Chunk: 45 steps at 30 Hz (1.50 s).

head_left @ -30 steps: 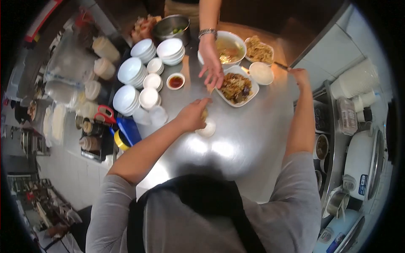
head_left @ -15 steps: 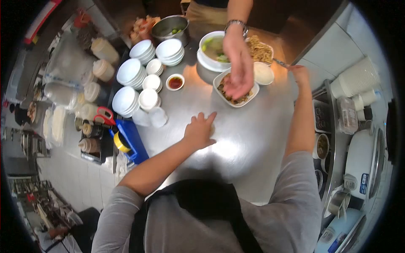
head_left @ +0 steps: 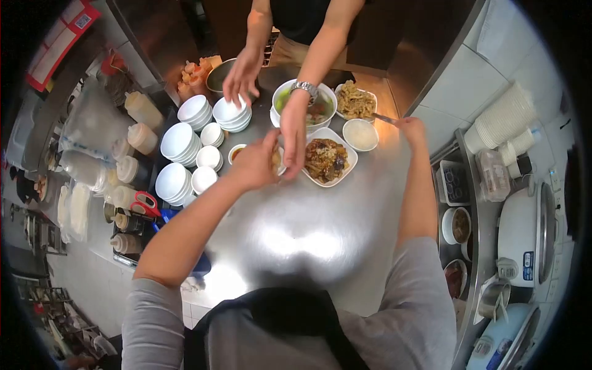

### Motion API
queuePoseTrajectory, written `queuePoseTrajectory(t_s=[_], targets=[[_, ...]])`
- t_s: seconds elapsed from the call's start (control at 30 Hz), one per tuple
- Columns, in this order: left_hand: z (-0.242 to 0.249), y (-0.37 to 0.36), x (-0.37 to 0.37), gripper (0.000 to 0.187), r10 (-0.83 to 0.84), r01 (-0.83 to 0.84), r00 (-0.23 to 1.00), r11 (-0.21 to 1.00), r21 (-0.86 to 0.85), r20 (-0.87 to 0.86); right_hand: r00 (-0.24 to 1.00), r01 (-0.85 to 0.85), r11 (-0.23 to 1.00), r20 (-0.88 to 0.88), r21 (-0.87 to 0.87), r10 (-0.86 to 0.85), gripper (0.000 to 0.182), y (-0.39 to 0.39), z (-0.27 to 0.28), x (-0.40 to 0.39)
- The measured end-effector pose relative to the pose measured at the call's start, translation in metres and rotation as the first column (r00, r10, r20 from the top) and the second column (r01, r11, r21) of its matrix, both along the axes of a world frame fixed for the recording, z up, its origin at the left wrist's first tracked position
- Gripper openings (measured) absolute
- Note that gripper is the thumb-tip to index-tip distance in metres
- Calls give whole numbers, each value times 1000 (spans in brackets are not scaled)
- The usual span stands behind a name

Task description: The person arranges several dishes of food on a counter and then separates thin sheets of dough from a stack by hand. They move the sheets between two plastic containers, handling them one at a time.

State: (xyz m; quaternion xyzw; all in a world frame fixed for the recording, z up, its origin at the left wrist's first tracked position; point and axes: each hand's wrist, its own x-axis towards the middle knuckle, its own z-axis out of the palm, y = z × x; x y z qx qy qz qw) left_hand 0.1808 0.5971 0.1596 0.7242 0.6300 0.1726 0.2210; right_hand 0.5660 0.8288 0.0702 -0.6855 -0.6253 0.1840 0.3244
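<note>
My left hand (head_left: 256, 165) is closed on the rim of what looks like a small pale dish (head_left: 279, 163), partly hidden by fingers. A co-worker's hand (head_left: 293, 145) meets it there from across the table. Out to the right, my right hand (head_left: 411, 131) grips a thin metal utensil (head_left: 385, 118) whose far end reaches the plate of noodles (head_left: 356, 102). Close by stand a bowl of white rice (head_left: 361, 134), a square white bowl of glossy brown food (head_left: 327, 161) and a large soup bowl (head_left: 327, 110). A dish of red sauce (head_left: 234, 152) shows partly behind my left hand.
Stacks of white bowls (head_left: 180, 142) line the steel table's (head_left: 320, 228) left side. Beyond them are squeeze bottles (head_left: 143, 139) and red scissors (head_left: 145, 203). The co-worker's other hand (head_left: 242, 75) is above the bowls. Rice cookers (head_left: 521, 234) stand on the right.
My left hand has lifted from the tabletop and moved forward and left to the co-worker's hand. That hand has shifted left, off the square bowl, and their other hand has appeared over the stacks.
</note>
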Motion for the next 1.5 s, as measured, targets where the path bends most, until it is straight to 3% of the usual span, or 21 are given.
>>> queuePoseTrajectory(t_s=[0.07,0.2,0.23,0.47,0.5,0.63,0.73,0.77,0.87,1.0,1.13,1.23,1.33,1.37,1.5], targets=[[14,16,-1,95,32,-33,999,999,-16,-15,993,4,999,114,-52,2,28,3,3,-7],[30,51,-25,99,-73,73,997,997,21,-23,929,28,999,370,-36,-13,31,-16,39,-34],[34,58,-25,102,-36,37,986,999,-1,-161,928,16,998,373,-59,7,30,-22,49,-37],[42,102,-59,104,-37,60,967,995,85,-251,810,-210,977,555,-32,192,27,-11,52,-41],[43,109,-64,108,8,2,960,999,34,-279,772,-240,970,598,-39,215,27,-10,52,-43],[51,131,-77,117,99,4,879,977,214,-466,718,-276,961,661,-17,218,25,-5,49,-49],[74,123,-73,120,256,-73,858,918,389,-445,756,-220,975,637,37,146,22,2,46,-45],[75,121,-78,117,245,-4,885,854,520,-396,740,-244,969,654,39,160,21,0,48,-43],[93,86,-66,114,259,-24,909,816,577,-328,711,-289,956,680,50,180,22,-6,69,-39],[89,23,-58,112,223,17,889,857,515,-400,716,-293,952,681,93,154,22,-2,89,-32],[74,-38,-56,109,196,-61,919,928,367,-342,766,-313,926,633,211,115,21,-12,120,-38],[56,-73,-55,107,191,-114,952,947,301,-240,747,-428,890,616,158,250,21,9,110,-56],[47,-104,-50,106,206,-161,962,959,233,-181,732,-395,918,619,47,284,23,27,88,-81],[45,-115,-50,107,223,-188,961,961,202,-165,779,-291,956,592,46,208,24,31,80,-88],[46,-160,-68,104,307,-287,940,947,142,-152,752,-235,965,607,-113,255,23,36,93,-95]])
